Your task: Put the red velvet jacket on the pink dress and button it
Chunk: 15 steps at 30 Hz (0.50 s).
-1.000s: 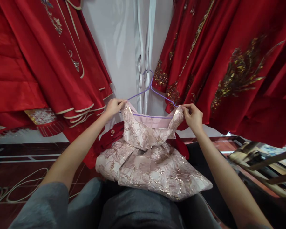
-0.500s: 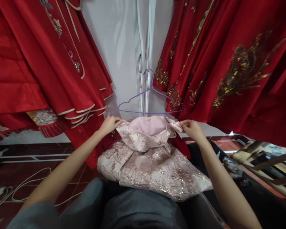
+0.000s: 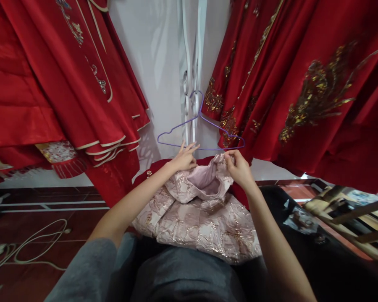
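Observation:
A pink brocade dress [image 3: 204, 218] with a shiny floral pattern lies bunched on my lap. Its pale pink lining shows at the open top. My left hand [image 3: 185, 158] rests on the dress's upper edge, thumb and fingers pinching the fabric while two fingers stick out. My right hand [image 3: 237, 167] is closed on the other side of that edge, close beside the left. A thin purple wire hanger [image 3: 201, 134] hangs bare just above both hands, hooked on a white metal grille [image 3: 190, 71].
Red embroidered gowns [image 3: 302, 84] hang at right and red garments [image 3: 56, 79] at left, flanking a white wall. A dark red cloth [image 3: 154, 170] lies under the dress. White cable [image 3: 34, 247] loops on the red tiled floor at left. Wooden furniture [image 3: 346, 214] sits at right.
The dress came off the purple hanger and dropped to my lap. Both hands then moved inward, gathering its top edge together. The hanger now hangs bare.

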Each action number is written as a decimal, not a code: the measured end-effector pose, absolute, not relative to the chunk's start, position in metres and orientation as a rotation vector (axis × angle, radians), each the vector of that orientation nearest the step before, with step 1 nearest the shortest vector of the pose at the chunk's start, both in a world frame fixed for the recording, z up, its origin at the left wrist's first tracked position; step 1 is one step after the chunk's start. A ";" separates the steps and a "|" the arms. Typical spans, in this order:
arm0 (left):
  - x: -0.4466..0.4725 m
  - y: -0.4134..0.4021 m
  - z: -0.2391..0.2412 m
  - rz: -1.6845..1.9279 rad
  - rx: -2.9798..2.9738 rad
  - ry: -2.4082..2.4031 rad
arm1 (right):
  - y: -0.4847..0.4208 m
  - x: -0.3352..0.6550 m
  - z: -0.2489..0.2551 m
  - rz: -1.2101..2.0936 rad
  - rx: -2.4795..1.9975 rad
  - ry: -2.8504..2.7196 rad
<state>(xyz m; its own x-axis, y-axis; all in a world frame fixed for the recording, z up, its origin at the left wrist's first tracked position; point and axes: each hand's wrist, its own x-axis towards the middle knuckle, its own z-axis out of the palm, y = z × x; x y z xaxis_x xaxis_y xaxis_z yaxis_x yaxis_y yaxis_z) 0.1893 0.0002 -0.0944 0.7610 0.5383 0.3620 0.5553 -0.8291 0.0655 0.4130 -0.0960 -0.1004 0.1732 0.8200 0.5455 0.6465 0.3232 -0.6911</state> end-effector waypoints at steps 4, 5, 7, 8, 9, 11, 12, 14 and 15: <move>0.184 -0.006 -0.103 -0.601 -2.978 -0.966 | -0.089 0.436 -0.103 0.177 -1.343 -1.419; 0.181 -0.009 -0.103 -0.624 -2.998 -0.968 | -0.087 0.445 -0.104 0.158 -1.347 -1.364; 0.176 -0.016 -0.099 -0.673 -3.021 -0.970 | -0.084 0.466 -0.106 0.101 -1.389 -1.229; 0.174 -0.019 -0.097 -0.698 -3.025 -0.971 | -0.083 0.476 -0.107 0.071 -1.420 -1.158; 0.173 -0.022 -0.095 -0.721 -3.027 -0.972 | -0.082 0.487 -0.109 0.052 -1.455 -1.096; 0.172 -0.028 -0.093 -0.751 -3.036 -0.966 | -0.080 0.505 -0.115 0.035 -1.516 -1.001; 0.171 -0.031 -0.092 -0.760 -3.041 -0.961 | -0.079 0.512 -0.118 0.035 -1.534 -0.970; 0.169 -0.034 -0.091 -0.771 -3.043 -0.958 | -0.076 0.522 -0.124 0.035 -1.522 -0.982; 0.168 -0.034 -0.091 -0.771 -3.039 -0.962 | -0.075 0.525 -0.126 0.035 -1.492 -1.039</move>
<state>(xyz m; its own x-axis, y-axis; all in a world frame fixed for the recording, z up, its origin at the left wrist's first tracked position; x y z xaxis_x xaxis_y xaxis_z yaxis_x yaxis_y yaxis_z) 0.1679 -0.0345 -0.0912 0.7185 0.5734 0.3935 0.5087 -0.8192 0.2648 0.5250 -0.0745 -0.1258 0.5930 0.6022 0.5345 0.5652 0.1616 -0.8090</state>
